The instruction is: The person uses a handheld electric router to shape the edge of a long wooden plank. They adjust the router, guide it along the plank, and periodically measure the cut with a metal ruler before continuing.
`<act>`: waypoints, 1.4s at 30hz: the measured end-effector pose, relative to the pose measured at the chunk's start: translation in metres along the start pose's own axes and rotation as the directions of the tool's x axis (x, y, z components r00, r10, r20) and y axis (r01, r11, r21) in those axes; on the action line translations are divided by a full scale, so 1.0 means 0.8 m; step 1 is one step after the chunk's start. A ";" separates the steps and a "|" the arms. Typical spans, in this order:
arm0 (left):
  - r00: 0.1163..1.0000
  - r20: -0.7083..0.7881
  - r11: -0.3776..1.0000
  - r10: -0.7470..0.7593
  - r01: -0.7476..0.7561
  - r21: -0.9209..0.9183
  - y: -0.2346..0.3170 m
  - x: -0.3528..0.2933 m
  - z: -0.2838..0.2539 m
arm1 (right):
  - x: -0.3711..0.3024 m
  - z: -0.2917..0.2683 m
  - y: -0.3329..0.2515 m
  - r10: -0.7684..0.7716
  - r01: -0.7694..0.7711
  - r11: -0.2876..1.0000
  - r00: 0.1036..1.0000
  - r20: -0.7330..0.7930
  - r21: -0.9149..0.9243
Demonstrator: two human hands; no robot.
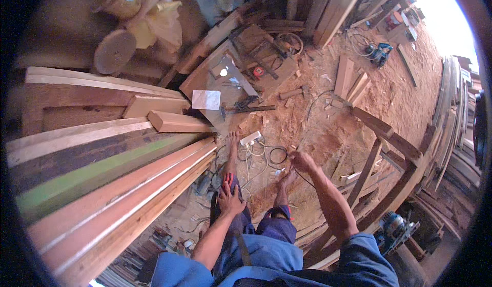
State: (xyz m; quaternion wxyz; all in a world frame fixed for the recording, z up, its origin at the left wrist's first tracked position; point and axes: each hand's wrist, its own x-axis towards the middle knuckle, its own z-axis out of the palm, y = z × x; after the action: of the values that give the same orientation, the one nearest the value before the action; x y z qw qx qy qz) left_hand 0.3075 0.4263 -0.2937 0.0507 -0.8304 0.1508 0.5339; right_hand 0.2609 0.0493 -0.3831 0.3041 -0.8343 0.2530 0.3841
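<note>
My left hand (pixel 230 201) rests on my left thigh, its fingers spread and nothing in them. My right hand (pixel 303 162) is closed in front of my right leg, above the floor. A small pale tip shows by its fingers, but I cannot make out what it is. A dark cord (pixel 278 155) loops on the floor beside it and passes behind the hand; whether the hand grips it is unclear. In front of my left foot lies a white power strip (pixel 251 138) with pale leads plugged in.
Long planks (pixel 118 184) stand close on my left. Ahead, a board holds a white block (pixel 206 100), a red tape measure (pixel 258 72) and a hammer (pixel 251 109). A wooden frame (pixel 389 133) and a blue power tool (pixel 394 225) are at right. Another blue tool (pixel 380 55) sits farther off among shavings.
</note>
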 end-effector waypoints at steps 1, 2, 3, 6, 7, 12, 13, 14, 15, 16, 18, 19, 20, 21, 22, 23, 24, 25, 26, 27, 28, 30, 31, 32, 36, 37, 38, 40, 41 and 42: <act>0.999 0.011 0.999 -0.034 0.034 -0.014 -0.005 0.006 -0.003 | 0.048 0.001 -0.002 -0.055 0.055 0.998 0.998 -0.003 0.028; 0.997 -0.052 0.999 -0.054 0.054 -0.004 -0.009 0.013 -0.008 | 0.097 -0.006 -0.009 -0.002 0.002 1.000 0.999 0.041 0.003; 0.995 -0.051 0.994 -0.089 0.085 -0.074 -0.013 0.023 -0.012 | 0.143 -0.016 -0.023 -0.034 0.034 0.999 0.999 -0.028 -0.014; 0.983 -0.061 0.970 -0.171 0.157 -0.187 -0.019 0.052 -0.021 | 0.255 -0.042 -0.102 -0.035 0.019 0.997 0.976 -0.216 -0.076; 0.981 -0.069 0.962 -0.182 0.163 -0.220 -0.021 0.060 -0.023 | 0.283 -0.053 -0.131 -0.106 0.098 0.994 0.968 -0.229 -0.046; 0.966 -0.181 0.959 -0.186 0.138 -0.248 -0.027 0.078 -0.026 | 0.388 -0.061 -0.242 -0.265 0.232 0.964 0.900 -0.347 -0.134; 0.964 -0.175 0.953 -0.198 0.148 -0.264 -0.030 0.080 -0.027 | 0.412 -0.054 -0.253 -0.273 0.233 0.961 0.890 -0.364 -0.152; 0.960 -0.191 0.960 -0.205 0.159 -0.230 -0.031 0.082 -0.029 | 0.436 -0.046 -0.260 -0.315 0.255 0.945 0.879 -0.357 -0.206; 0.964 -0.171 0.958 -0.205 0.162 -0.238 -0.032 0.085 -0.032 | 0.458 -0.039 -0.265 -0.340 0.257 0.929 0.878 -0.336 -0.266; 0.964 -0.157 0.954 -0.216 0.174 -0.243 -0.033 0.087 -0.034 | 0.475 -0.029 -0.268 -0.365 0.263 0.908 0.877 -0.311 -0.325; 0.961 -0.157 0.950 -0.228 0.184 -0.253 -0.035 0.091 -0.040 | 0.493 -0.013 -0.269 -0.517 0.340 0.840 0.739 -0.432 -0.423; 0.959 -0.172 0.950 -0.227 0.179 -0.256 -0.036 0.093 -0.042 | 0.499 -0.011 -0.270 -0.556 0.339 0.807 0.715 -0.425 -0.484; 0.956 -0.187 0.950 -0.226 0.174 -0.261 -0.037 0.095 -0.044 | 0.503 -0.012 -0.273 -0.616 0.285 0.719 0.685 -0.390 -0.634; 0.958 -0.170 0.947 -0.232 0.183 -0.264 -0.037 0.096 -0.046 | 0.504 -0.014 -0.277 -0.708 0.253 0.646 0.551 -0.441 -0.720; 0.959 -0.154 0.944 -0.239 0.192 -0.267 -0.037 0.097 -0.047 | 0.504 -0.020 -0.281 -0.701 0.204 0.608 0.591 -0.399 -0.768; 0.959 -0.139 0.942 -0.246 0.202 -0.269 -0.037 0.097 -0.048 | 0.504 -0.030 -0.284 -0.566 0.199 0.597 0.791 -0.232 -0.777; 0.958 -0.142 0.942 -0.250 0.206 -0.266 -0.037 0.098 -0.049 | 0.505 -0.042 -0.285 -0.413 0.235 0.667 0.907 -0.088 -0.707; 0.956 -0.148 0.941 -0.254 0.209 -0.264 -0.037 0.098 -0.050 | 0.506 -0.048 -0.288 -0.364 0.215 0.685 0.929 -0.071 -0.696; 0.954 -0.155 0.941 -0.257 0.210 -0.264 -0.036 0.099 -0.050 | 0.509 -0.056 -0.288 -0.373 0.206 0.684 0.923 -0.093 -0.699; 0.952 -0.167 0.942 -0.257 0.208 -0.262 -0.036 0.100 -0.051 | 0.512 -0.060 -0.287 -0.382 0.196 0.683 0.917 -0.115 -0.703; 0.950 -0.178 0.944 -0.255 0.205 -0.259 -0.036 0.100 -0.051 | 0.514 -0.060 -0.284 -0.362 0.162 0.713 0.918 -0.160 -0.683; 0.951 -0.173 0.941 -0.257 0.206 -0.269 -0.034 0.102 -0.051 | 0.525 -0.058 -0.281 -0.412 0.213 0.697 0.901 -0.139 -0.685; 0.953 -0.158 0.937 -0.260 0.209 -0.278 -0.034 0.103 -0.051 | 0.531 -0.055 -0.280 -0.367 0.203 0.693 0.925 -0.096 -0.692; 0.949 -0.173 0.937 -0.265 0.211 -0.279 -0.035 0.103 -0.051 | 0.536 -0.051 -0.280 -0.405 0.229 0.665 0.910 -0.086 -0.711; 0.950 -0.173 0.946 -0.259 0.213 -0.246 -0.036 0.103 -0.053 | 0.538 -0.029 -0.283 -0.537 0.208 0.583 0.824 -0.180 -0.786; 0.953 -0.168 0.947 -0.251 0.206 -0.246 -0.036 0.103 -0.054 | 0.534 -0.023 -0.282 -0.596 0.183 0.571 0.762 -0.251 -0.800; 0.957 -0.162 0.949 -0.241 0.197 -0.247 -0.037 0.103 -0.054 | 0.531 -0.017 -0.282 -0.642 0.189 0.587 0.702 -0.310 -0.787; 0.958 -0.152 0.949 -0.244 0.203 -0.239 -0.037 0.104 -0.055 | 0.528 -0.007 -0.281 -0.691 0.207 0.624 0.597 -0.408 -0.754; 0.958 -0.149 0.949 -0.245 0.206 -0.238 -0.037 0.104 -0.055 | 0.527 -0.003 -0.279 -0.698 0.222 0.643 0.563 -0.442 -0.733; 0.958 -0.154 0.950 -0.243 0.202 -0.239 -0.037 0.105 -0.055 | 0.527 -0.001 -0.276 -0.684 0.240 0.667 0.573 -0.452 -0.705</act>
State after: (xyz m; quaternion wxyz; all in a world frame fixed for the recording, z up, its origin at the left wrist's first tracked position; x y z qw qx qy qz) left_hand 0.3869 0.4272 -0.3529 0.0042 -0.8877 -0.0005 0.4604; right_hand 0.6492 0.1210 -0.6492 0.0167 -0.9996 -0.0222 0.0034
